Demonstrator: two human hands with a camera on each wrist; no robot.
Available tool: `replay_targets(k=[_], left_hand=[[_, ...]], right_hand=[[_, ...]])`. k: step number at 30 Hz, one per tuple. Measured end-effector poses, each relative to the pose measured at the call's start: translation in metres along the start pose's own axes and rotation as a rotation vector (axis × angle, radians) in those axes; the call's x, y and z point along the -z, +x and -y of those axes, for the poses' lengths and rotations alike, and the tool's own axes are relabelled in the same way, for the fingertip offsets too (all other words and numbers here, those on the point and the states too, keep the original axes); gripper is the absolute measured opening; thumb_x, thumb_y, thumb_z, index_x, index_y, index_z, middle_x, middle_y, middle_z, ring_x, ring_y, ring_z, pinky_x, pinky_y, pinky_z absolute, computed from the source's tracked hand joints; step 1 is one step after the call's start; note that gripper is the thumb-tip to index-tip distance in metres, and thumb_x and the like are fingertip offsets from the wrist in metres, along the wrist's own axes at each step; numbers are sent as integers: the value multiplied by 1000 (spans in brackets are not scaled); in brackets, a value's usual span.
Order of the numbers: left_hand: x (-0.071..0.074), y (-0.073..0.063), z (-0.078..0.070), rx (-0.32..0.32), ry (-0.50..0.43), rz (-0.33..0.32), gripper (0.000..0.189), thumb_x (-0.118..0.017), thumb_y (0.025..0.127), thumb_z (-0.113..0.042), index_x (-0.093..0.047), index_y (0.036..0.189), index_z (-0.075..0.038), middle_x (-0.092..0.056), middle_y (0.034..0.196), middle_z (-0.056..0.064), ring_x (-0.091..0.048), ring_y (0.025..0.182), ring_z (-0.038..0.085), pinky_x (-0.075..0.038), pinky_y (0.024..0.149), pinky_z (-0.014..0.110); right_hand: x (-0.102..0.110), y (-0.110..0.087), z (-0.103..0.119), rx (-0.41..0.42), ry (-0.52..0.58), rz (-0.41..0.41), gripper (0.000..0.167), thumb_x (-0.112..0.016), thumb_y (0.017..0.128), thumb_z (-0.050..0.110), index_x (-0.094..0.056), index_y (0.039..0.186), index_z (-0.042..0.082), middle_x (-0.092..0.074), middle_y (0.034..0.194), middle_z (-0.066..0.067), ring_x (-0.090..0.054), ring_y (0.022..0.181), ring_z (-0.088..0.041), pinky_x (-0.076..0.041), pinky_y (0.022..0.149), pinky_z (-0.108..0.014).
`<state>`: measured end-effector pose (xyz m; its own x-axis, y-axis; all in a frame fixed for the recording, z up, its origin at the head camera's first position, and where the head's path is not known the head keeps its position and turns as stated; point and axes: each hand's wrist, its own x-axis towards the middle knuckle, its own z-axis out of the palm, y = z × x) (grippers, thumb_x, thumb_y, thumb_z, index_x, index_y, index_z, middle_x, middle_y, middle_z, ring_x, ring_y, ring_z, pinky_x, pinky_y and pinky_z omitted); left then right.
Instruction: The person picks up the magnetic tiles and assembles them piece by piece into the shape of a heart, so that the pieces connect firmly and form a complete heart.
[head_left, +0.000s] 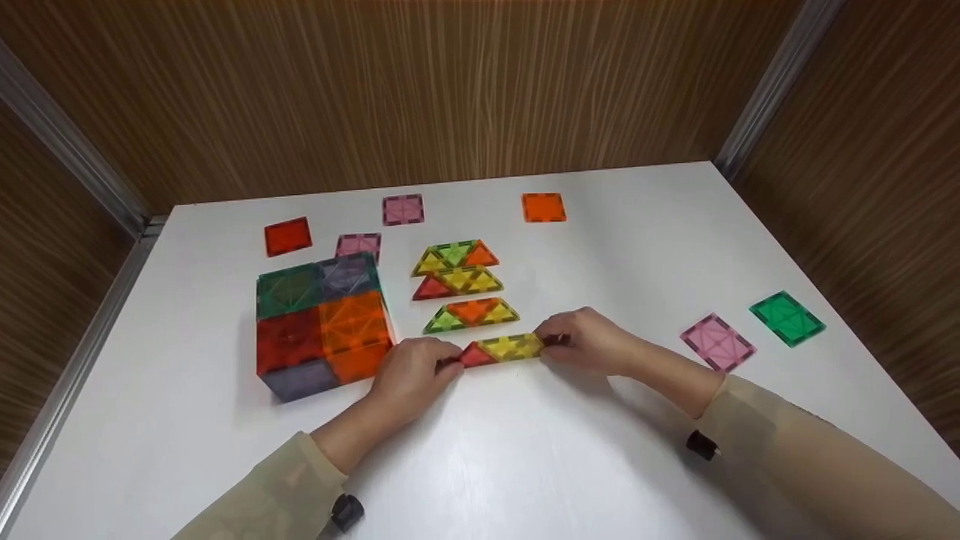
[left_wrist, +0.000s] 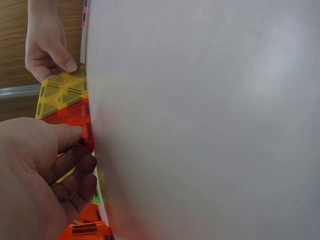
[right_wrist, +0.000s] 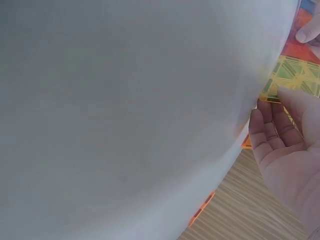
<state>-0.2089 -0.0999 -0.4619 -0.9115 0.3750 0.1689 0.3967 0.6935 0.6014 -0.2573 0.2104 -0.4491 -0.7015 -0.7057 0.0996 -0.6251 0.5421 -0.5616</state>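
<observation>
Both hands hold one strip of translucent magnetic tiles (head_left: 511, 347), red at its left end and yellow triangles along the rest. The left hand (head_left: 411, 381) pinches the red end; in the left wrist view its thumb lies on the red tile (left_wrist: 75, 117), with the fingers curled beneath. At the other end, the right hand (head_left: 596, 343) pinches the yellow part, its thumb on the yellow tile (right_wrist: 295, 75) in the right wrist view. Just behind lies a green, orange and yellow strip (head_left: 472, 313). Farther back, a red-and-yellow strip (head_left: 461, 280) touches a yellow, green and orange strip (head_left: 454, 255).
A box of coloured square tiles (head_left: 322, 322) stands left of the strips, close to the left hand. Loose squares lie about: red (head_left: 288, 236), pink (head_left: 403, 210) and orange (head_left: 544, 208) at the back, pink (head_left: 718, 343) and green (head_left: 787, 318) at right. Wood-grain panels (head_left: 450, 90) enclose the white table.
</observation>
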Motion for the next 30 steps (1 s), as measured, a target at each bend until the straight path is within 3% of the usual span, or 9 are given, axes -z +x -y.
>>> replay_targets(k=[12,25,30], left_hand=[[6,-9,2,16,-27,35,16,-79,97,-15,-84,112,-10,-79,103,4,-71,95,25,-59,94,44],[4,-7,0,14,-97,59,30,-78,99,-16,-78,128,-10,-77,119,4,-72,111,23,-57,103,43],[4,-7,-2,-10,-113,52,31,-78,99,-15,-78,129,-11,-77,119,2,-71,111,20,-57,102,41]], right_hand=[[-4,-1,8,-1,59,41,18,-76,96,1,-79,113,5,-76,104,-4,-63,89,-17,-58,81,-33],[-6,-2,6,32,30,32,17,-75,95,-3,-79,111,3,-76,103,-5,-63,89,-18,-58,81,-37],[-6,-3,6,53,29,24,18,-75,95,-3,-79,111,3,-76,103,-5,-64,88,-17,-59,81,-36]])
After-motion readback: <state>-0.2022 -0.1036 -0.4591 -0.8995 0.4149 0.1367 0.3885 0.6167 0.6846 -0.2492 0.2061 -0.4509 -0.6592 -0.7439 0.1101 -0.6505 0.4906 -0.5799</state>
